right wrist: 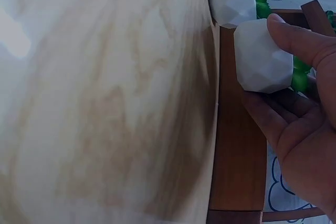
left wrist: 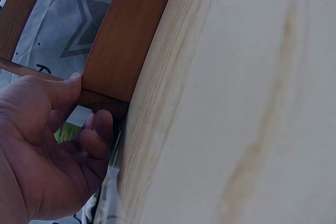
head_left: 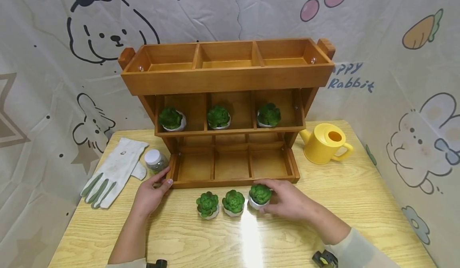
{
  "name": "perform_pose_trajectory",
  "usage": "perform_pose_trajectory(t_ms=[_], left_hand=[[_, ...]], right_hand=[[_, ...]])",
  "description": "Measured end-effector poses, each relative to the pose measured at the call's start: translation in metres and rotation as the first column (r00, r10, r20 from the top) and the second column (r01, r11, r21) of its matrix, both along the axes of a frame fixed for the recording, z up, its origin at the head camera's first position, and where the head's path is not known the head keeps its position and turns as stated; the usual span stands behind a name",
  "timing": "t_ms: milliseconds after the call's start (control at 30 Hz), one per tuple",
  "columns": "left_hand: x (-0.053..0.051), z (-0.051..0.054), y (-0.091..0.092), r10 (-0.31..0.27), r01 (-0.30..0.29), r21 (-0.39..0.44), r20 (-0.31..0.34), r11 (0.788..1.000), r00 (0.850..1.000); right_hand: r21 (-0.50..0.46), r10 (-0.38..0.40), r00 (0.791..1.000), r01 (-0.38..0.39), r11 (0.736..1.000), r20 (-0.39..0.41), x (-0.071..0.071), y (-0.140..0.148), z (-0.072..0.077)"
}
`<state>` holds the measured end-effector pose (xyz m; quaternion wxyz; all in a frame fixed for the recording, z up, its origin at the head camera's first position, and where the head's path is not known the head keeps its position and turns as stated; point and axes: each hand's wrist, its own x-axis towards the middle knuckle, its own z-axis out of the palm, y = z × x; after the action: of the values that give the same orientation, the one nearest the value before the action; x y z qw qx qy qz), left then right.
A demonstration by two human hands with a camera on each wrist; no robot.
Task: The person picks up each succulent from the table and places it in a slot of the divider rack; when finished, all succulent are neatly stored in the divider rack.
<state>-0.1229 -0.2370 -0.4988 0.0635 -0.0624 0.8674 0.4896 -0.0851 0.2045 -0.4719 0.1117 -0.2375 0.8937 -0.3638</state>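
A brown wooden shelf [head_left: 230, 184] with three tiers stands on the table. Its front left lower corner is pinched between the thumb and fingers of my left hand [head_left: 150, 196], as the left wrist view [left wrist: 58, 145] also shows. My right hand [head_left: 287, 202] grips a small potted plant [head_left: 259, 195] in front of the shelf; the right wrist view shows thumb and fingers around its white faceted pot [right wrist: 262, 56]. Left of it, two similar plants [head_left: 233, 202] [head_left: 207, 205] stand in a row. Three more plants, one of them a central plant [head_left: 218, 117], sit in the middle tier's compartments.
Left of the shelf lie white gloves [head_left: 116, 172] and a jar with a white lid [head_left: 155, 160]. A yellow watering can [head_left: 322, 144] stands to the right. Patterned cloth [head_left: 201, 12] hangs behind and at both sides.
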Motion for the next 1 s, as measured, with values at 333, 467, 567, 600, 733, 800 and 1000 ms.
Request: perform_pose_trajectory(t_ms=[333, 467, 567, 600, 733, 800, 1000], left_hand=[[0.0, 0.002, 0.001, -0.008, 0.008, -0.018, -0.001, 1.0, 1.0], [0.001, 0.004, 0.001, -0.009, 0.009, -0.026, 0.0, 1.0, 1.0], [0.001, 0.005, 0.002, -0.007, 0.007, -0.026, 0.002, 1.0, 1.0], [0.001, 0.005, 0.002, -0.006, 0.006, -0.025, 0.003, 1.0, 1.0], [0.002, 0.006, 0.002, 0.0, 0.001, -0.03, 0.005, 1.0, 1.0], [0.001, 0.006, 0.002, 0.002, -0.001, -0.037, 0.004, 0.999, 1.0], [0.002, 0.005, 0.002, 0.0, 0.0, -0.041, 0.004, 0.999, 1.0]], right_hand=[[-0.015, 0.016, 0.999, -0.017, 1.0, -0.042, -0.009, 0.005, 0.009], [-0.026, 0.011, 0.999, -0.012, 1.0, -0.045, -0.012, 0.007, 0.011], [-0.038, 0.013, 0.998, -0.015, 0.999, -0.053, -0.014, 0.008, 0.013], [-0.042, 0.013, 0.999, -0.015, 0.999, -0.053, -0.015, 0.008, 0.014], [-0.034, 0.011, 0.997, -0.014, 0.999, -0.071, -0.017, 0.009, 0.016], [-0.027, 0.007, 0.997, -0.009, 1.0, -0.071, -0.018, 0.01, 0.019], [-0.049, 0.0, 0.997, -0.003, 0.999, -0.071, -0.023, 0.012, 0.026]])
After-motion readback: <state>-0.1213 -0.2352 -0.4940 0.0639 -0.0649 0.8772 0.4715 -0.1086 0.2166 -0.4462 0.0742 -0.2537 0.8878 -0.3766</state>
